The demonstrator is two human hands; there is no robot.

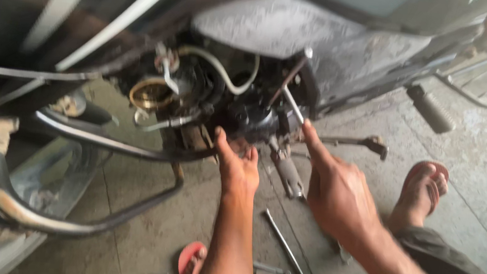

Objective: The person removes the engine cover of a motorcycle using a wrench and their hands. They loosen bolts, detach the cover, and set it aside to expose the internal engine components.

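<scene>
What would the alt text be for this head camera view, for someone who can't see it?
Two bare hands work at a motorcycle engine over a concrete floor: the right hand grips a thin metal tool, the left hand presses against the engine's underside. A long wrench lies on the floor below.

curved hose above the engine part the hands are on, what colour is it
The curved hose is off-white or cream, looping above the dark engine part; the head view shows it.

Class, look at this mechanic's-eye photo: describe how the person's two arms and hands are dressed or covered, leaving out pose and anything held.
Both arms are bare to the frame's edge: no sleeves show. The left hand and right hand wear no gloves, and no watch, ring or wristband is visible. The picture is too blurred to show finer marks.
</scene>
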